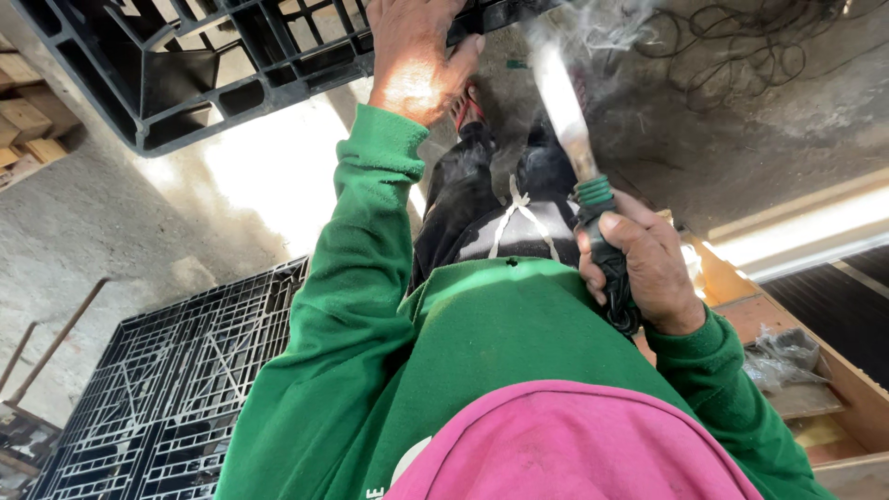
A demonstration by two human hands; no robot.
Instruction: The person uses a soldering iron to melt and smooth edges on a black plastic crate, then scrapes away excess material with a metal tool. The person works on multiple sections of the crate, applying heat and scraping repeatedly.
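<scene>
Fingers (463, 48) of the left hand (417, 60) clamp the black plastic pallet (194, 65) at eleven o'clock; right hand (648, 264) grips a smoking heat tool (579, 148); melting seems underway, needing a steady tip.

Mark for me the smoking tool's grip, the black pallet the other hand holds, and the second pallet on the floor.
tool grip (607, 255), head view, black handle in right hand (648, 264)
held pallet (185, 65), head view, grid face; left hand (417, 56) on edge
floor pallet (167, 389), head view, top grid

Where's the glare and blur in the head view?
Head view: hard sunlight blows out the concrete floor by the upper black plastic pallet and a strip at right; a hot spot sits on the left hand. The metal shaft of the tool in the right hand is overexposed and hazed by smoke. The pink cap brim is soft.
</scene>
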